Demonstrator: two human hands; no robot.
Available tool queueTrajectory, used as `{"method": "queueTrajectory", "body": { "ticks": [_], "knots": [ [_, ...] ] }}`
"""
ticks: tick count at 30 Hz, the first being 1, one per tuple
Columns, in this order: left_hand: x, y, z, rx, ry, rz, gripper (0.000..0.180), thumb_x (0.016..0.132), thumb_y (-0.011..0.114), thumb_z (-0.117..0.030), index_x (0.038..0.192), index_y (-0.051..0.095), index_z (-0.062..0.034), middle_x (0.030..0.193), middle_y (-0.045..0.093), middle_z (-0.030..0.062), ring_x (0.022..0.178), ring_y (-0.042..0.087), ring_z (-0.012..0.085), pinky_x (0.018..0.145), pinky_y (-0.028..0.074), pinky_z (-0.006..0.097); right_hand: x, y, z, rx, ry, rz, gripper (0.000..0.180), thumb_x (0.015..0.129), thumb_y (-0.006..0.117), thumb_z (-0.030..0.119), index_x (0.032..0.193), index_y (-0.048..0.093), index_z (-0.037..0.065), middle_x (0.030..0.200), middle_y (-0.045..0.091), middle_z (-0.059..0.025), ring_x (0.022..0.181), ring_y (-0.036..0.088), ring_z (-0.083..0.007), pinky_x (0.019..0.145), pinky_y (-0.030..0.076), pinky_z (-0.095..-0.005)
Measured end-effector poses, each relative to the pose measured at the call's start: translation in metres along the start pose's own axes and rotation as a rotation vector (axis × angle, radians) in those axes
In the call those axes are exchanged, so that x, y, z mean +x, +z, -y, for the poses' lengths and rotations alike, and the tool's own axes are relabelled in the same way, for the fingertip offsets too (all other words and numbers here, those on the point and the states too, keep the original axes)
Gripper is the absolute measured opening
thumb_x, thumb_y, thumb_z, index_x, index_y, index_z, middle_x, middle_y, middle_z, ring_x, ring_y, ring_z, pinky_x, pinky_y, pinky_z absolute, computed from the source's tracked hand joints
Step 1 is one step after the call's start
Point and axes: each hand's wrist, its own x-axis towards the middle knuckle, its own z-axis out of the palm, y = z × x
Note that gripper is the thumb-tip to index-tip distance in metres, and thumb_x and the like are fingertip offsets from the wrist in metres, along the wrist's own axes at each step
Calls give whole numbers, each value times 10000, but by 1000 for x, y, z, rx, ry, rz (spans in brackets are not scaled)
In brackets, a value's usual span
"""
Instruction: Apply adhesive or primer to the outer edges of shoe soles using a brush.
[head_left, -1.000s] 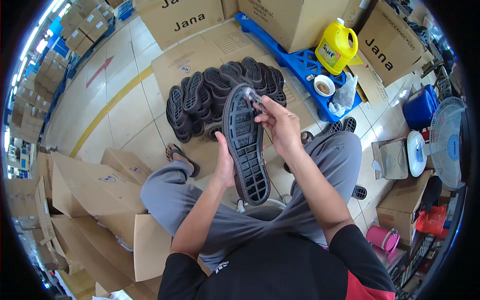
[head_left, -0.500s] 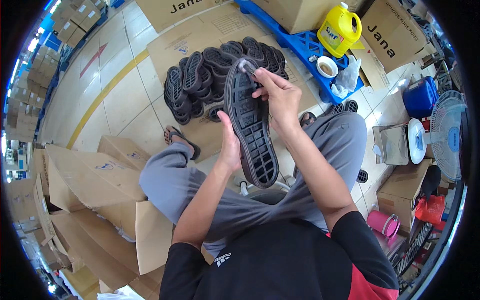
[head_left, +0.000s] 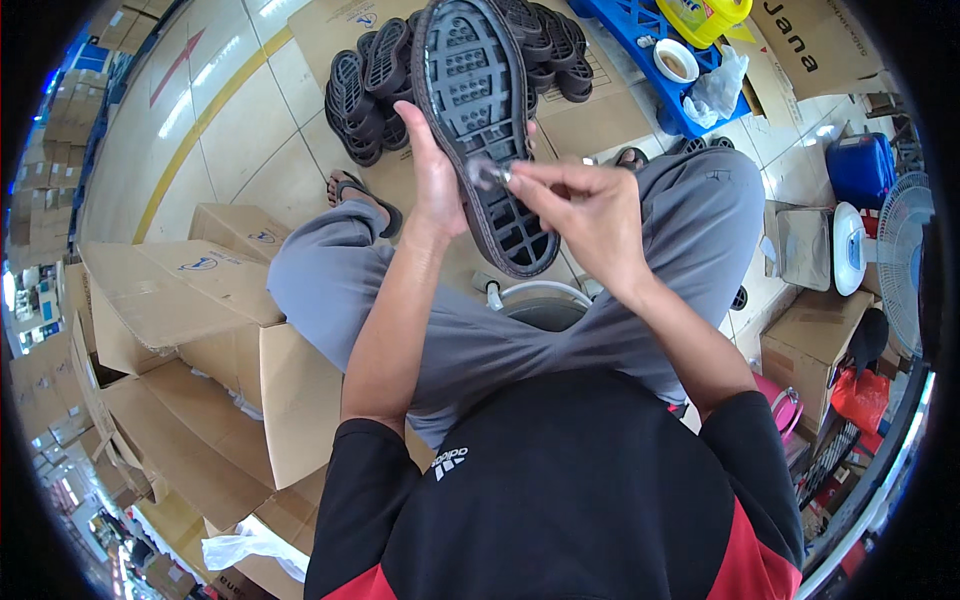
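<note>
Head view: the right hand (head_left: pixel 590 205) pinched a small, blurred, pale-tipped tool (head_left: pixel 487 172) over a dark-brown, lattice-faced shoe sole (head_left: pixel 478 120); the left hand (head_left: pixel 437 185) clasped its edges. Sideways pushing risked twisting it loose, toward the piled dark soles (head_left: pixel 350 105).

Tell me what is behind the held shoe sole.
Behind the held sole, other dark soles show on both sides, over flattened cardboard. The left hand wraps behind, fingers mostly hidden; anything else directly behind is covered.

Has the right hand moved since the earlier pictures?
Yes. Judged against the blue pallet, the right hand has moved toward the person's black shirt, down the shoe sole.
</note>
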Motion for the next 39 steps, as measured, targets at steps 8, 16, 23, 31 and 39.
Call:
{"method": "queueTrajectory", "body": {
  "ticks": [8, 16, 23, 31, 39],
  "knots": [
    [1, -10, -7, -225, -13, 71, 1048, 706, 169, -833, 1252, 413, 28, 1074, 566, 214, 899, 604, 311, 796, 515, 465, -56, -26, -5, -136, -111, 109, 148, 732, 690, 23, 879, 693, 9, 772, 665, -89, 567, 563, -83, 527, 447, -215],
    [-6, 5, -2, -266, -146, 48, 1029, 684, 183, -848, 1214, 460, -10, 1009, 591, 167, 831, 620, 266, 751, 525, 425, 31, -49, 23, -471, -644, -42, 150, 715, 682, 36, 864, 692, 45, 836, 656, -85, 633, 610, -172, 593, 484, -278],
    [-6, 11, 0, -224, -218, 109, 1013, 697, 187, -834, 1215, 469, -10, 995, 597, 175, 808, 629, 243, 734, 541, 413, 124, -49, 42, -857, -1357, -55, 276, 662, 668, 76, 937, 649, 68, 922, 616, -39, 762, 589, -190, 695, 470, -303],
    [-6, 9, -1, -190, -245, 74, 1021, 688, 187, -842, 1211, 477, -14, 962, 611, 164, 795, 627, 227, 726, 542, 391, 116, -64, 41, -1038, -1326, 8, 312, 658, 641, 69, 969, 628, 52, 950, 601, -76, 812, 584, -221, 747, 471, -315],
    [-2, -6, 3, -111, -164, 43, 1003, 713, 172, -826, 1240, 448, -19, 1020, 599, 177, 799, 632, 251, 735, 539, 417, 57, -55, 7, -978, -1151, 123, 304, 637, 620, 57, 939, 623, 23, 918, 601, -88, 776, 576, -207, 688, 449, -308]
  ]
}}
